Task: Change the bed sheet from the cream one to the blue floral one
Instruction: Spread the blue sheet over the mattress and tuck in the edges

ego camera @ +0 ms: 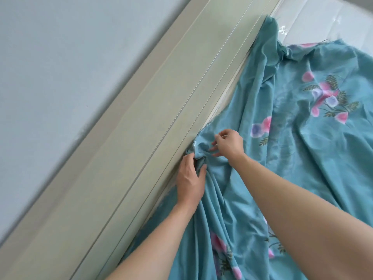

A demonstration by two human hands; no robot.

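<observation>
Two bare forearms reach in from 6 o'clock toward the centre. Under them lies one soft, thin teal-blue cotton bed sheet printed with pink and lilac flowers and dark green leaves [272,138], creased into long folds that run from 5 o'clock up to a bunched knot at the centre.

The left hand [190,178] grips that bunch of cloth, thumb on one side and fingers curled round the other, right against the edge of the smooth, pale beige ridged headboard panel [141,138]. The right hand [228,143], just beyond it toward 1 o'clock, pinches the sheet's frayed edge between thumb and curled fingers; the two hands nearly touch.

The panel runs as a long straight band from 7 o'clock to 1 o'clock, with one flat pale grey-blue wall [50,67] behind it at 10 o'clock.

At 1 o'clock, past the sheet's ragged corner, shows a glossy white quilted mattress [323,17] under clear plastic wrap.
</observation>
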